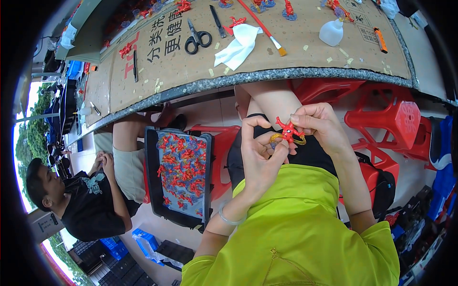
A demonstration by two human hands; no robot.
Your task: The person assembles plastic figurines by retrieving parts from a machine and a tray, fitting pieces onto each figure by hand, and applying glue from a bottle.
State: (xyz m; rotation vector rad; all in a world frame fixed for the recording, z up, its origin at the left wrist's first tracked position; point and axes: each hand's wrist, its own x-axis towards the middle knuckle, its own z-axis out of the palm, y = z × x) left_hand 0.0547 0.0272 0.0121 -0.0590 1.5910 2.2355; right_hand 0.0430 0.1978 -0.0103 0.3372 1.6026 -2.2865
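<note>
— Fingertips first?
— Pinching from both sides: right hand point(320, 125) thumb and forefinger pressed onto the top of a small red plastic figure with yellow curled parts point(288, 133), left hand point(260, 155) thumb and forefinger closed on its lower left end. Other fingers curled loosely behind.
— Position of the figure?
— Held up in the air over the lap, between the two hands, close to the chest; probably raised that way for a close look at fine detail.
— Further out?
— Clear bangle point(231, 219) on the left wrist, lime-green shirt point(305, 229) below. To the left, a black tray lined with blue and heaped with similar red figures point(182, 167), propped on a red plastic stool point(223, 157), likely kept within easy reach.
— Beyond that?
— Cardboard-covered workbench point(296, 52) above, with black-handled scissors point(196, 38), a white cloth point(237, 45), a red-handled brush point(261, 26), a translucent white bottle point(331, 32). Seated co-worker in a black shirt point(90, 200) at far left.
</note>
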